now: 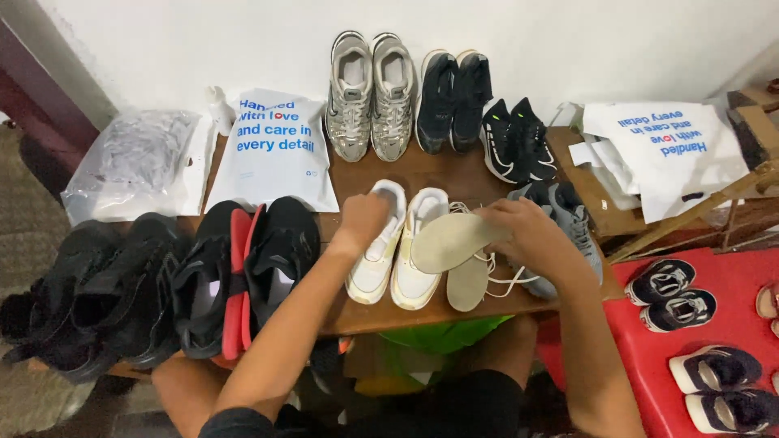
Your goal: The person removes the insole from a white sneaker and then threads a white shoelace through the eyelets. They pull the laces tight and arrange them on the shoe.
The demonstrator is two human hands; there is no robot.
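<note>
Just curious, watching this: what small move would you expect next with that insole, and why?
Probably sliding the insole into one of the white sneakers. The right hand holds it just beside the pair, the left hand steadies the left sneaker's opening, and a second insole lies loose on the table.

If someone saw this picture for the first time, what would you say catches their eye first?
Most likely the white sneakers at the middle of the wooden table, with the left hand on one and the right hand holding a pale insole over them. Next, the rows of shoes around them: silver sneakers against the wall and black shoes at left.
</note>
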